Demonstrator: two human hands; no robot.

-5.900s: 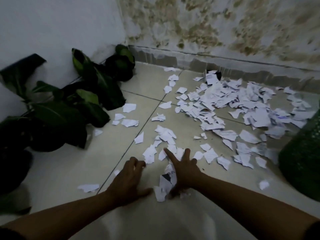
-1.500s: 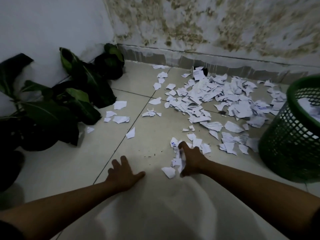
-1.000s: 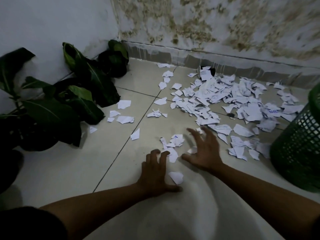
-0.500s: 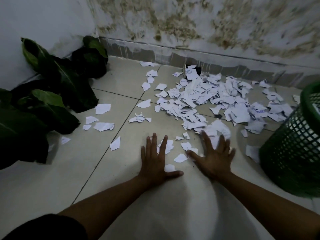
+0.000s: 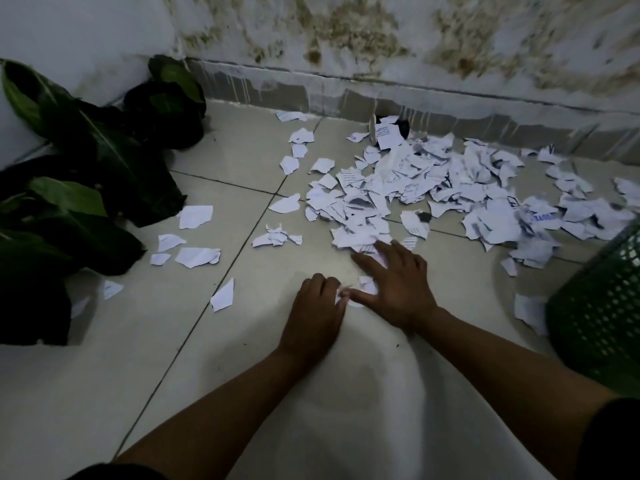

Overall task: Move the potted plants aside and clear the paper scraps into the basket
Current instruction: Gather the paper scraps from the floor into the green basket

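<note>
The head view looks down at a pale tiled floor (image 5: 242, 157) in a room corner, and the green basket (image 5: 602, 306) at the right edge serves as the landmark. The main heap of paper scraps (image 5: 433, 188) lies on the floor up and to the left of the basket, reaching back to the base of the stained wall (image 5: 381, 39), with its nearest pieces just beside the basket's rim. One loose scrap (image 5: 528, 308) lies just to the left of the basket's wall. Farther left of the basket, a few separate scraps (image 5: 197, 256) are scattered near the potted plants (image 5: 104, 157), which stand well apart from the basket, against the left wall.

Both hands are down on the floor, to the left of the basket and below the heap. The left hand (image 5: 317, 315) has its fingers curled, its grip narrow, closed over small scraps (image 5: 367, 284) between the two hands. The right hand (image 5: 398, 282) lies with fingers spread and fairly straight, its grip wide, the fingertips (image 5: 360, 259) reaching the near edge of the heap and its thumb touching the left hand's fingers. A small dark object (image 5: 403, 126) sits at the foot of the wall behind the heap; what it is cannot be told.
</note>
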